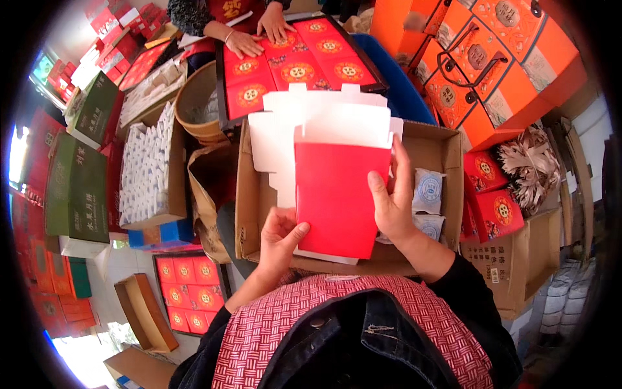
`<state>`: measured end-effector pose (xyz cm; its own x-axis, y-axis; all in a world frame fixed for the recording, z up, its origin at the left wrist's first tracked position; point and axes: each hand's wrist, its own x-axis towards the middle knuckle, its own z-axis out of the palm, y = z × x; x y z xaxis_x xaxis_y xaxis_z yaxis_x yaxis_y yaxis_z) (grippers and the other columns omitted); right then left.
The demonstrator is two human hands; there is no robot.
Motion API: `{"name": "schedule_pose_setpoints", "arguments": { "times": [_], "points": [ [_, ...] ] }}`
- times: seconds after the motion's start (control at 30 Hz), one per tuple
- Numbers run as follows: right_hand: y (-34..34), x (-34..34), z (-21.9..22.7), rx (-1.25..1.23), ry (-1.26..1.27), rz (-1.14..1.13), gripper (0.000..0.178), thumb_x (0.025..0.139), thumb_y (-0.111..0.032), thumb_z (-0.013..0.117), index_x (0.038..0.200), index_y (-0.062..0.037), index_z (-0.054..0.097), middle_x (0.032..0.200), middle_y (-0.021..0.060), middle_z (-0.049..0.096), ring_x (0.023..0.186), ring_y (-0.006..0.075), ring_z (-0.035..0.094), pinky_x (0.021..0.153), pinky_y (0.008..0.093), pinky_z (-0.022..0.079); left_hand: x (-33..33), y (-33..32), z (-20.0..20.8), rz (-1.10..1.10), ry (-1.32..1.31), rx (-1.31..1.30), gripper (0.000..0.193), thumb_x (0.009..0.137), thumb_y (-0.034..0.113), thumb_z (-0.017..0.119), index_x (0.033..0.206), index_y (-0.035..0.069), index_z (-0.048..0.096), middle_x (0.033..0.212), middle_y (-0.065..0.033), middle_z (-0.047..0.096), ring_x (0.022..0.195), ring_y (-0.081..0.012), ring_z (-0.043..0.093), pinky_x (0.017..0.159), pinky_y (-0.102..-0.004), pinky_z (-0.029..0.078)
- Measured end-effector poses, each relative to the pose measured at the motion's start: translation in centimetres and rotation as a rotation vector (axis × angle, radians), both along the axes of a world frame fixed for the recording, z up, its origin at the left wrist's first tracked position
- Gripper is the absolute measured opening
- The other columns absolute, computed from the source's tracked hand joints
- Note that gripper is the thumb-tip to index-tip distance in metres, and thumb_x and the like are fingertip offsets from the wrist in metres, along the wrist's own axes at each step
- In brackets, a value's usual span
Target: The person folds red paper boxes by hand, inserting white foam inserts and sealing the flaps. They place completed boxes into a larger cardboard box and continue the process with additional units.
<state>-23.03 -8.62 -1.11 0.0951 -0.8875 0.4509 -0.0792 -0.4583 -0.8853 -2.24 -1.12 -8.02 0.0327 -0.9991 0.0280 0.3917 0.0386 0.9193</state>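
Observation:
A flat, red-faced folding carton [340, 194] with a white flap at its top is in my two hands, over a cardboard box. My left hand [278, 238] grips its lower left edge, thumb on the red face. On the right edge, my right hand [394, 198] has its thumb in front and its fingers behind. White unfolded carton blanks [275, 136] with cut tabs lie beneath and behind the carton. They cover much of the open cardboard box [453, 188]. Beside my right hand, white packets with blue round prints [427, 191] lie inside that box.
Across from me, a co-worker's hands [259, 39] rest on a black-edged tray [223, 97] of red boxes. Orange gift boxes [518, 78] stand at the far right. On the left are a carton of white packets [149, 168] and green boxes [78, 185]. A blue bin [408, 97] stands behind.

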Motion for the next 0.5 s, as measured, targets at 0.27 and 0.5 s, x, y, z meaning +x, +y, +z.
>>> {"name": "schedule_pose_setpoints", "arguments": {
  "times": [0.27,0.5],
  "points": [
    [1.3,-0.8,-2.9,0.168,-0.007,0.107,0.047,0.098,-0.020,0.048,0.138,-0.0010,0.034,0.122,0.0131,0.051,0.106,0.0159,0.052,0.091,0.0284,0.043,0.1,-4.7,2.7,-0.039,-0.322,-0.189,0.049,0.098,0.013,0.047,0.143,0.007,0.029,0.126,-0.0119,0.048,0.106,-0.0163,0.056,0.090,-0.0285,0.046],
    [-0.2,-3.1,-2.7,0.343,0.106,0.227,0.040,0.099,-0.025,0.046,0.130,-0.0002,0.046,0.108,0.0059,0.057,0.100,0.0102,0.051,0.088,0.0239,0.041,0.4,-6.5,2.9,-0.069,-0.406,-0.105,0.040,0.098,0.019,0.049,0.136,0.008,0.042,0.112,-0.0093,0.055,0.088,-0.0105,0.058,0.078,-0.0255,0.049]
  ]
}}
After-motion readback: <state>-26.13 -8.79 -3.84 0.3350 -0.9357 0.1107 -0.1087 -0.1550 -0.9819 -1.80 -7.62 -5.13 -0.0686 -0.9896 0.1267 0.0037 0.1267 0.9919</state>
